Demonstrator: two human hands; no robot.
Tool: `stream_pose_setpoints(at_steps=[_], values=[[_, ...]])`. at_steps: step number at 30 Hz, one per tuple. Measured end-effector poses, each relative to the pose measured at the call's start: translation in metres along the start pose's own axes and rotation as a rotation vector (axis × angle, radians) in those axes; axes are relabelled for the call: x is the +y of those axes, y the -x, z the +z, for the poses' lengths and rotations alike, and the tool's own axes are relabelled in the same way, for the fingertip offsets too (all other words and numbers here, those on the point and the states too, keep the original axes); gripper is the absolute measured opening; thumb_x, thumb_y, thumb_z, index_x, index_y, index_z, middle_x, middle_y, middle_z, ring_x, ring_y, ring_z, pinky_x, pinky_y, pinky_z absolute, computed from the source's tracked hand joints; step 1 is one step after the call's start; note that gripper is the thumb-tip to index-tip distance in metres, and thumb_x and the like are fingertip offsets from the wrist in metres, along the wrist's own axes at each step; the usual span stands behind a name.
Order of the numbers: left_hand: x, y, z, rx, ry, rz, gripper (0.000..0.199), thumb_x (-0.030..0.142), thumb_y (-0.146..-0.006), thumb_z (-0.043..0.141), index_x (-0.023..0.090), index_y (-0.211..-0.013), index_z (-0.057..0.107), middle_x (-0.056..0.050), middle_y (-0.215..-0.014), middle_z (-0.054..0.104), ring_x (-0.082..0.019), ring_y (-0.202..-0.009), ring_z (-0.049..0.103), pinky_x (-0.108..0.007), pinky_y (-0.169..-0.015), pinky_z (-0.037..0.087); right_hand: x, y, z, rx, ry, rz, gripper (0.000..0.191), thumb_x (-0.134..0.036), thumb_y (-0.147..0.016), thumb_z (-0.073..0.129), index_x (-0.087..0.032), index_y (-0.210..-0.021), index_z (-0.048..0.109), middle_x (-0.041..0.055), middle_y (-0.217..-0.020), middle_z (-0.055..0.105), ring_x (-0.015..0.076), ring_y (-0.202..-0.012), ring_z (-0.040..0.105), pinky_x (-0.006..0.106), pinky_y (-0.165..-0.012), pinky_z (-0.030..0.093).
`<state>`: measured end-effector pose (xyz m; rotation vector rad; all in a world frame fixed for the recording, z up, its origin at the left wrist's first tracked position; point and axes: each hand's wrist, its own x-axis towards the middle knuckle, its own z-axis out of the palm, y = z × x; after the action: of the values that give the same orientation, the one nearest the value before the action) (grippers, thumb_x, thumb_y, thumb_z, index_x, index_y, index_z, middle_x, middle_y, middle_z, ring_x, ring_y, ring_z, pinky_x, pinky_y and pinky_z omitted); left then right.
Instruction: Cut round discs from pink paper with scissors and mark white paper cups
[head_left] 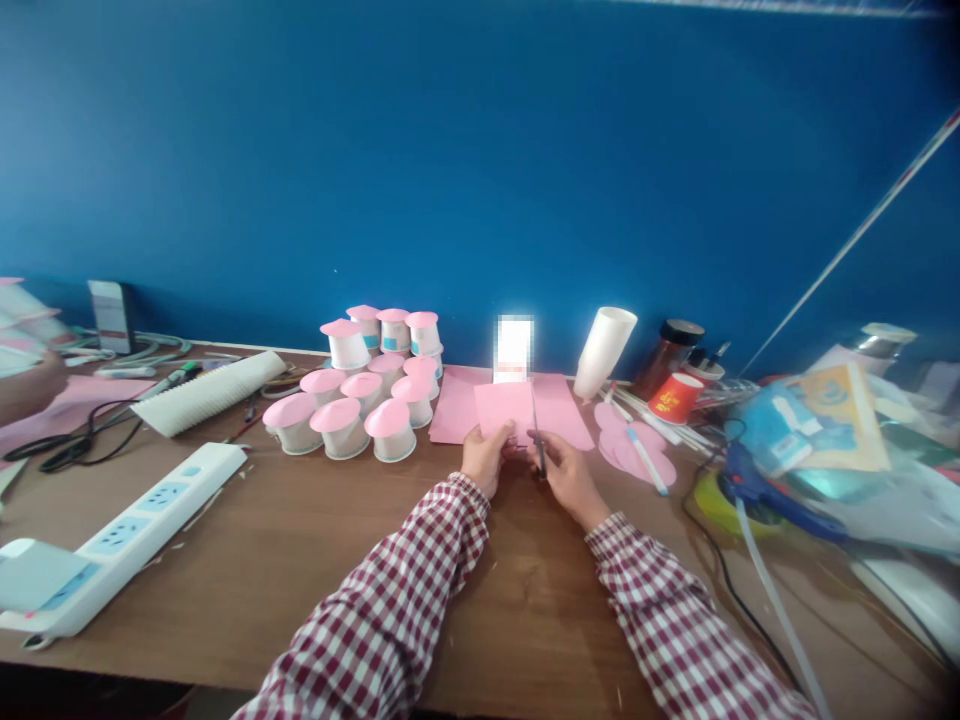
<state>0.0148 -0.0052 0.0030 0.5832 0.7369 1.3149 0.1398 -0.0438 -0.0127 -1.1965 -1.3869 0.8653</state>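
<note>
My left hand (486, 458) pinches the lower left of a pink paper sheet (499, 405), held up off the table. In my right hand (568, 474) is a pair of scissors (538, 430), its blade pointing away from me along the sheet's right side. Whether the blades are cutting into the paper I cannot tell. Behind the held piece lies a stack of pink paper (455, 408) on the table. To the right of my right hand are pink paper ovals (630, 450) with a pen (646, 460) across them.
Paper cups with pink cone tops (341, 425) stand grouped at the left. A white power strip (150, 520) and a white cup stack (214, 393) lie further left. On the right are a tilted white cup stack (606, 350), a red cup (676, 398) and a blue glue gun (780, 510).
</note>
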Motion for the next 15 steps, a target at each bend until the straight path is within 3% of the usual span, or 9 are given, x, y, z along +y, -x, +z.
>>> stream_pose_setpoints(at_steps=[15], values=[[-0.0001,-0.0009,0.0008,0.024,0.011,0.0,0.031,0.022,-0.059,0.076,0.01,-0.079,0.055,0.001,-0.063,0.057,-0.006,-0.051,0.053,-0.016,-0.047,0.045,0.0012,0.0002,-0.0003,-0.004,0.008,-0.003,0.041,-0.041,-0.078,0.061,-0.014,-0.11,0.059,0.0024,-0.07,0.061,0.0132,-0.059,0.055,0.025,-0.054,0.047]])
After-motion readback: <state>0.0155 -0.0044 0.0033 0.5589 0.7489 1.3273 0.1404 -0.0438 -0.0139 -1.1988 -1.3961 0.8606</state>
